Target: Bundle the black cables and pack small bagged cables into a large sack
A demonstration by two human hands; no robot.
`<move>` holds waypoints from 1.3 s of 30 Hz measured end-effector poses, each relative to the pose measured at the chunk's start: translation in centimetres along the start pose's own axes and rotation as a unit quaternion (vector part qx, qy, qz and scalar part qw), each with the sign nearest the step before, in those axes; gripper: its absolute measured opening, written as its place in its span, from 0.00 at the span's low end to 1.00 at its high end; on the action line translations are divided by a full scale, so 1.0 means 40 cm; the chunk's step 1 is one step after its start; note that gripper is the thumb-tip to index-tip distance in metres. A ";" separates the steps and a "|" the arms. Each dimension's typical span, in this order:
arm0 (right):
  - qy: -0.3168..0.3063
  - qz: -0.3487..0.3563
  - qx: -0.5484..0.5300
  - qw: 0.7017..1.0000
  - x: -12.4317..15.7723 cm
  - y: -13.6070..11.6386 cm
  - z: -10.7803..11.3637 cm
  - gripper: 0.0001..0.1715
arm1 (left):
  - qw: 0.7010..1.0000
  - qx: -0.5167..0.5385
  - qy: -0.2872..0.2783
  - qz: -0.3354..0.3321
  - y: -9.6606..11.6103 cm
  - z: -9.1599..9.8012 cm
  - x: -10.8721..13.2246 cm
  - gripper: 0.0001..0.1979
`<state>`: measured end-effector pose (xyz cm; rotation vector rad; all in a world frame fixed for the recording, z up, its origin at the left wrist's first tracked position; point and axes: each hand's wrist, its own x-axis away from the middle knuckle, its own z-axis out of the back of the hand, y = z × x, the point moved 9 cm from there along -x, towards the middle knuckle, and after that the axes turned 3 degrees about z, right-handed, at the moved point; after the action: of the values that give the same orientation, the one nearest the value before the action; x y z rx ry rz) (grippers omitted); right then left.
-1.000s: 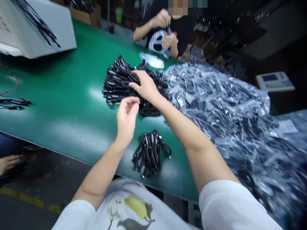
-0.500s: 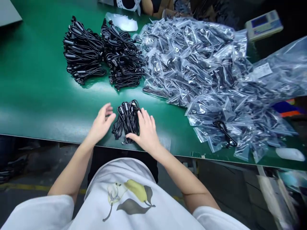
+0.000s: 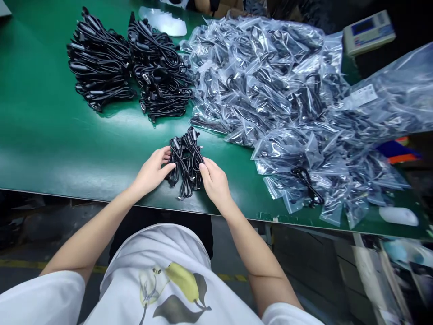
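"Left hand [image 3: 154,170] and right hand [image 3: 215,181]: how are they engaging?"

"Right is gripping the cable bundle [image 3: 195,151] at its right side; left is cupping its left side, closure unclear."

"Where is it sitting?"

"Near the green surface's [image 3: 111,140] front edge. Two cable piles [image 3: 99,63] are lying toward the far edge, bagged cables [image 3: 264,76] to their right."

The left grip [image 3: 154,170] curves, its thumb [image 3: 168,169] pointing toward the right grip [image 3: 214,181], whose thumb bends inward. Behind each grip, the left forearm [image 3: 104,226] and right forearm [image 3: 248,241] slant outward.
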<state>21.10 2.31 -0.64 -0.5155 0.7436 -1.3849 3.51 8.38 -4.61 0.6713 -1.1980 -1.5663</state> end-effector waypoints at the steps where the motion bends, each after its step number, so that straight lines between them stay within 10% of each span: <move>1: 0.001 -0.004 -0.013 1.000 0.000 0.005 0.007 0.23 | 1.000 -0.010 -0.008 0.002 0.001 0.002 -0.003 0.27; 16: 0.194 -0.109 -0.196 0.955 -0.050 0.161 0.153 0.15 | 0.993 0.035 0.099 -0.048 0.145 0.212 -0.072 0.10; 23: 0.110 -0.002 -0.224 0.968 -0.105 -0.005 0.150 0.16 | 0.989 0.145 -0.031 -0.007 0.217 0.110 -0.111 0.06; 30: -0.087 0.124 0.000 0.988 -0.133 -0.107 0.022 0.20 | 0.975 0.216 0.045 -0.017 0.149 0.090 -0.121 0.18; 39: -0.030 0.128 0.012 0.991 -0.114 -0.089 0.012 0.08 | 0.953 0.301 0.019 0.009 0.121 0.052 -0.123 0.16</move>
<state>18.93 6.28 3.00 -0.4250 0.7176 -1.1335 5.17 13.73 -0.09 1.0694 -1.6631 -1.1545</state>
